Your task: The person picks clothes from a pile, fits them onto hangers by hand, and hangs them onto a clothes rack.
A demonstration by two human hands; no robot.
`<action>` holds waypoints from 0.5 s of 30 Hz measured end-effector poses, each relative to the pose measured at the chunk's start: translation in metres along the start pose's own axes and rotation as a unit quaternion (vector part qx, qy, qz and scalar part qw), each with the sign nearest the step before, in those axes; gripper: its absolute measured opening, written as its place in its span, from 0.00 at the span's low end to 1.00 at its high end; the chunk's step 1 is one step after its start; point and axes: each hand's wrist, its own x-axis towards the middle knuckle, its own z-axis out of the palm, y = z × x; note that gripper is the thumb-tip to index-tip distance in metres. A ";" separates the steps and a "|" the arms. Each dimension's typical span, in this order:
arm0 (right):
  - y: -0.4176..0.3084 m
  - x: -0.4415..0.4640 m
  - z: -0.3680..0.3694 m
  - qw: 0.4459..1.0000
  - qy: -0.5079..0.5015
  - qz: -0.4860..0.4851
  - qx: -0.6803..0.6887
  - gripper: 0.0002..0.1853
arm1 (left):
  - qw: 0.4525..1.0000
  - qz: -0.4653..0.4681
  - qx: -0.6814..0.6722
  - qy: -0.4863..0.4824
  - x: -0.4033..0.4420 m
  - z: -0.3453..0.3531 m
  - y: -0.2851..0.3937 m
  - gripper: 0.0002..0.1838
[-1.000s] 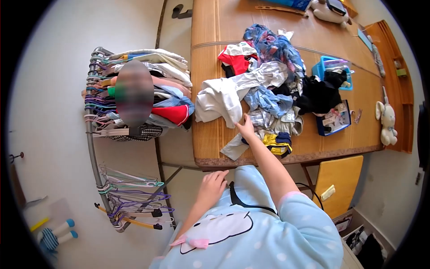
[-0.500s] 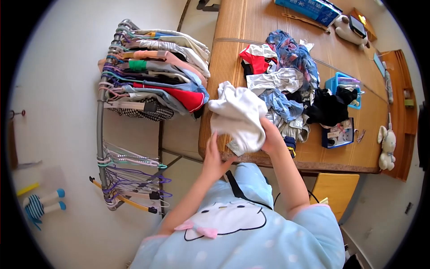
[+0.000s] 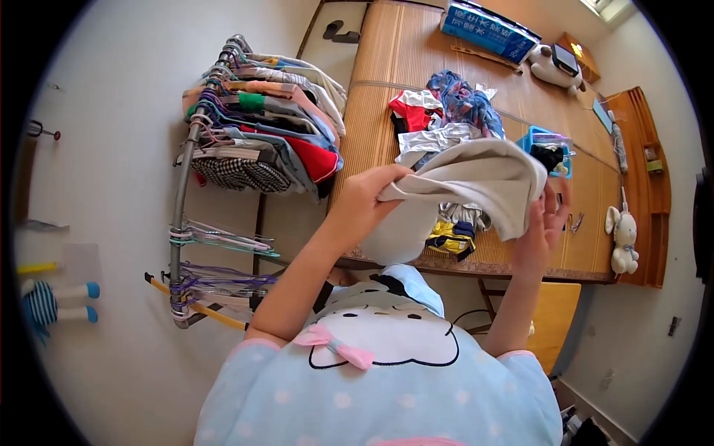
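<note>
A white garment (image 3: 476,182) is stretched in the air between my two hands, above the front part of the mat-covered bed (image 3: 372,97). My left hand (image 3: 364,195) is closed on its left end. At the garment's right edge is my right hand (image 3: 549,215), its fingers raised and touching the cloth. Behind the garment lies a pile of clothes, with a blue patterned piece (image 3: 465,100), a red and white piece (image 3: 416,111) and a silver-white piece (image 3: 435,140). Yellow and navy clothing (image 3: 452,236) shows below it.
On the left stands a metal rack (image 3: 182,193) with hung clothes (image 3: 297,111) and bare hangers (image 3: 223,279) lower down. A blue basket (image 3: 532,140), a plush rabbit (image 3: 623,241) and a blue box (image 3: 487,31) are on the right and far side. A yellow chair (image 3: 554,320) stands below.
The white garment was picked up from the bed, bunched between both hands, and is now raised and spread. My hands have moved up and apart. The view has shifted.
</note>
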 end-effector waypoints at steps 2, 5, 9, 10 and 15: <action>-0.006 -0.007 0.016 0.976 -0.092 -0.183 -0.074 0.43 | 0.997 0.033 0.024 -0.063 0.002 -0.009 0.021 0.16; -0.018 -0.018 0.028 0.954 -0.198 -0.132 -0.183 0.43 | 0.981 0.101 0.007 -0.163 0.004 -0.021 0.035 0.17; -0.035 -0.008 0.026 0.846 -0.173 -0.149 -0.482 0.22 | 0.992 0.087 0.037 -0.080 0.004 -0.043 0.042 0.20; -0.050 -0.007 0.029 0.797 -0.185 -0.188 -0.544 0.21 | 0.992 0.094 0.040 -0.075 0.007 -0.049 0.041 0.20; -0.080 -0.003 0.032 0.752 -0.216 -0.279 -0.557 0.13 | 0.989 0.052 0.128 -0.055 0.025 -0.070 0.054 0.17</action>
